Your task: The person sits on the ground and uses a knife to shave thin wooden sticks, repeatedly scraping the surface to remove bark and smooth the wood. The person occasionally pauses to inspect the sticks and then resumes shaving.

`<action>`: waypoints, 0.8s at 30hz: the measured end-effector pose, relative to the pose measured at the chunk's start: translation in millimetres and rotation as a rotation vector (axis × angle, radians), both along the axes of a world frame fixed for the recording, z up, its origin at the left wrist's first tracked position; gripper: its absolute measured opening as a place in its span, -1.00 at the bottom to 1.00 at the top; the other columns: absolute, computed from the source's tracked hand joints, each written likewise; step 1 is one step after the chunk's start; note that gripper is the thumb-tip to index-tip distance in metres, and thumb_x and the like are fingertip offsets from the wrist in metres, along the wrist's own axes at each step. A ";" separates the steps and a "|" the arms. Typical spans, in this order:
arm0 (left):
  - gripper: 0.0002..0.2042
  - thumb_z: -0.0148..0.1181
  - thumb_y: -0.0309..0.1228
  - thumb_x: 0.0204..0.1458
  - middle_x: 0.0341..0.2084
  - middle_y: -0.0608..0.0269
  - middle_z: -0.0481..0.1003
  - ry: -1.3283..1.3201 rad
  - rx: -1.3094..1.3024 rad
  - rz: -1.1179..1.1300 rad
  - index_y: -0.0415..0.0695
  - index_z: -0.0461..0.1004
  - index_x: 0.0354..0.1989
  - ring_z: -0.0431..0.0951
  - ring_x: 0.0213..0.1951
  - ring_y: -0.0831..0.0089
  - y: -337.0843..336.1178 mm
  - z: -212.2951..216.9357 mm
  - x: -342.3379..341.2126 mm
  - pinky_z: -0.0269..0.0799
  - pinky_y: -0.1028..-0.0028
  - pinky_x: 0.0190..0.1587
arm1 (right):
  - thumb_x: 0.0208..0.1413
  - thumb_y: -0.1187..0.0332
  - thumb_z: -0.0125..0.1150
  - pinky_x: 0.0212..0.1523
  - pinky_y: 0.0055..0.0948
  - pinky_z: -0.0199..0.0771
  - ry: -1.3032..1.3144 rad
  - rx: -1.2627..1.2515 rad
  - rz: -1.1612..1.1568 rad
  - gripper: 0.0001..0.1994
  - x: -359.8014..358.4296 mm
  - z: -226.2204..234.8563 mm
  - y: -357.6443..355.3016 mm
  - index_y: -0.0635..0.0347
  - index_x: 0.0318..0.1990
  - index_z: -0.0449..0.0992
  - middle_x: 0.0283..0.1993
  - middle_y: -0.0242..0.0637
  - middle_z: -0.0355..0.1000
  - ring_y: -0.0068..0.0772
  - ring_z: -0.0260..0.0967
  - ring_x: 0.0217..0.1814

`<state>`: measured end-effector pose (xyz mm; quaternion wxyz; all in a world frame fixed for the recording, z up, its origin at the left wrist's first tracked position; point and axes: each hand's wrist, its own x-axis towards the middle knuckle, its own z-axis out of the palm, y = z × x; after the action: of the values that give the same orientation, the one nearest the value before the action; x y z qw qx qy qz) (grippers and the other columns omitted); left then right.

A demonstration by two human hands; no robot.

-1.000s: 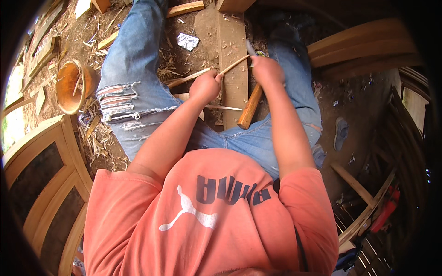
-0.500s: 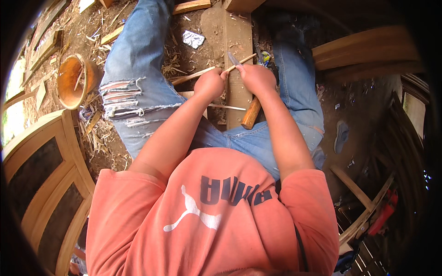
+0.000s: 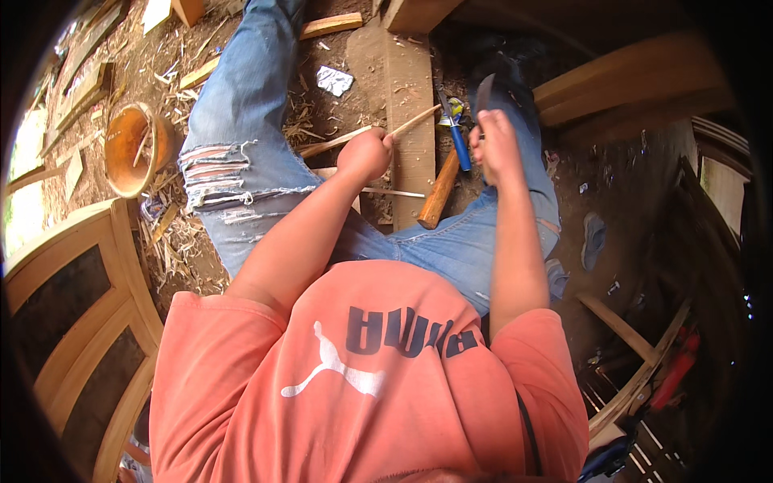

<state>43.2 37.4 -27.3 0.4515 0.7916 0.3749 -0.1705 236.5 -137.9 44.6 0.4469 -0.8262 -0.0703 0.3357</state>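
Over the plank (image 3: 411,121), left hand (image 3: 364,154) grip clenched on thin pale stick (image 3: 415,123) (tip whittled), right hand (image 3: 495,145) grasping dark blade (image 3: 482,90).

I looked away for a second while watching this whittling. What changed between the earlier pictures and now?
The right hand drew the knife back from the stick's tip and lifted it, blade up. The left hand kept its grip on the thin stick. The wooden-handled tool and plank stayed put.
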 end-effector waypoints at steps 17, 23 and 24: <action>-0.64 0.03 -0.14 0.43 -0.39 -0.07 0.60 -0.188 -0.025 -0.067 -0.21 0.60 -0.11 0.63 -0.27 0.07 3.8 34.2 -16.6 0.49 0.15 -0.13 | 0.54 0.08 -0.20 -0.58 -0.45 0.27 1.118 1.170 0.150 -0.65 -87.0 51.9 -28.4 0.13 -0.13 0.39 -0.63 -0.46 0.13 -0.49 0.14 -0.68; -0.70 -0.01 -0.23 0.45 -0.45 0.09 0.62 -0.186 -0.229 0.008 -0.22 0.54 -0.08 0.63 -0.41 0.29 7.7 42.8 -37.1 0.51 0.27 -0.28 | 0.55 0.21 -0.03 -0.52 -0.45 0.40 0.547 0.420 0.026 -0.73 -91.6 45.6 -17.8 0.17 -0.13 0.50 -0.51 -0.43 0.35 -0.55 0.32 -0.62; -0.70 -0.02 -0.23 0.46 -0.46 0.15 0.61 -0.148 -0.294 0.043 -0.22 0.52 -0.05 0.60 -0.45 0.37 9.0 37.4 -36.5 0.49 0.32 -0.33 | 0.51 0.27 0.04 -0.43 -0.46 0.46 0.494 0.306 0.027 -0.75 -88.2 28.9 -20.3 0.24 0.05 0.56 -0.46 -0.41 0.44 -0.58 0.40 -0.52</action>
<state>6.7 46.4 10.2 0.5922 0.7194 0.3283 -0.1550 148.3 -158.2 73.5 0.5652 -0.6414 -0.0201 0.5184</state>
